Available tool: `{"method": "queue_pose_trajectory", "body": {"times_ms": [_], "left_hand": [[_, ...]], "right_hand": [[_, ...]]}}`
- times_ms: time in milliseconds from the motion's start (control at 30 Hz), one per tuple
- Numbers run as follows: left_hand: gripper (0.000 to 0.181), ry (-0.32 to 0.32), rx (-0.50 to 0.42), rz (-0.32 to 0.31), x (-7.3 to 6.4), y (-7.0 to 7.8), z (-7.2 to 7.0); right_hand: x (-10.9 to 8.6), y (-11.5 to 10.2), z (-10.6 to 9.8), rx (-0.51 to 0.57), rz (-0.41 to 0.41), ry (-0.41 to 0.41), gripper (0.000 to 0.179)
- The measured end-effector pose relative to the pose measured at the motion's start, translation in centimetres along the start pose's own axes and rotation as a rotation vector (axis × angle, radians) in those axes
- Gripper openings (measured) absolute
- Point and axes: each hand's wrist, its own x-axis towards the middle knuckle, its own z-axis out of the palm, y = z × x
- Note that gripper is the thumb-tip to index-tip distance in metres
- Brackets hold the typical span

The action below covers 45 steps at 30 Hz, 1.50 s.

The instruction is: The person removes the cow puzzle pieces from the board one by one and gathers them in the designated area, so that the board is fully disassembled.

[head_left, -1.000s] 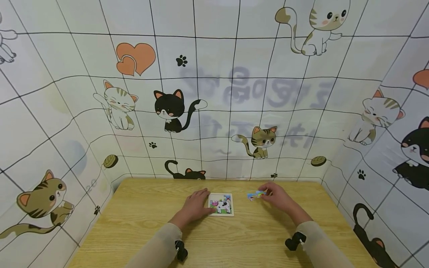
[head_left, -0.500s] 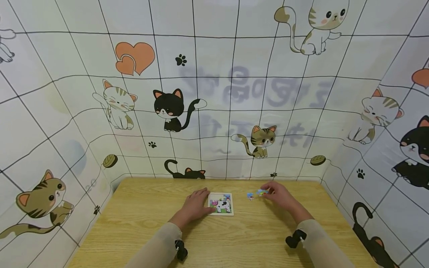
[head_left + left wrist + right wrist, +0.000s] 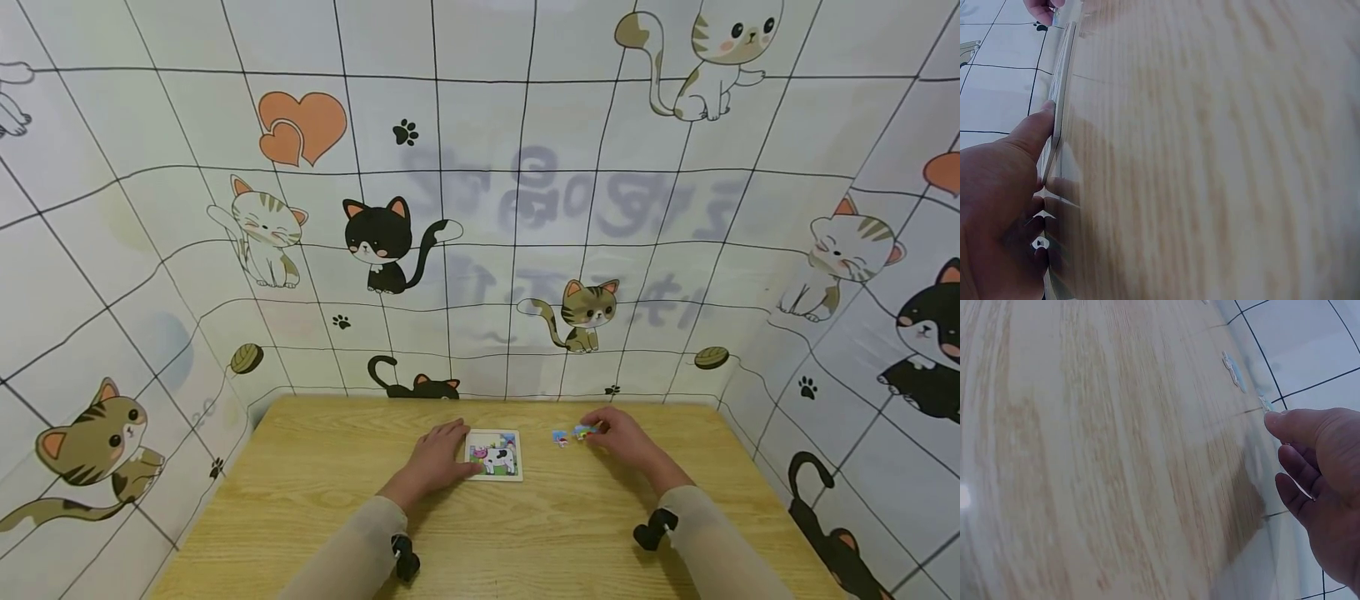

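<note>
A small jigsaw board (image 3: 486, 438) with a pale rim and a cow picture lies on the table; its upper left part shows bare backing. My left hand (image 3: 437, 461) lies along the board's left side, fingers stretched forward and thumb resting on its near left corner. In the left wrist view the straight thumb (image 3: 1032, 132) touches the board's top. To the right, my right hand (image 3: 624, 439) pinches a blue and green jigsaw piece (image 3: 582, 432) between thumb and fingertips, low at the table. A second jigsaw piece (image 3: 559, 437), mostly blue, lies just left of it.
The light wooden table (image 3: 480, 542) ends at a cloth wall (image 3: 480, 250) printed with cats and grid lines. The same cloth rises at both sides. Each sleeve's cuff carries a black device (image 3: 406, 558).
The jigsaw piece in my right hand has shifted slightly right, so a gap now shows between it and the loose piece. The left hand and board stay put.
</note>
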Motion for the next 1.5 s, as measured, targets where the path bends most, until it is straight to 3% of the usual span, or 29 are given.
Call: {"method": "queue_pose_trajectory", "body": {"times_ms": [467, 700, 1500], "left_hand": [[0.089, 0.022, -0.023, 0.013, 0.7, -1.6, 1.4], [0.09, 0.012, -0.01, 0.01, 0.4, -1.0, 0.9], [0.088, 0.009, -0.003, 0.001, 0.8, -1.6, 1.3]], "right_hand": [[0.4, 0.7, 0.6, -0.069, 0.037, -0.02, 0.02], [0.4, 0.5, 0.6, -0.067, 0.036, -0.038, 0.019], [0.1, 0.5, 0.3, -0.044, -0.004, -0.061, 0.022]]}}
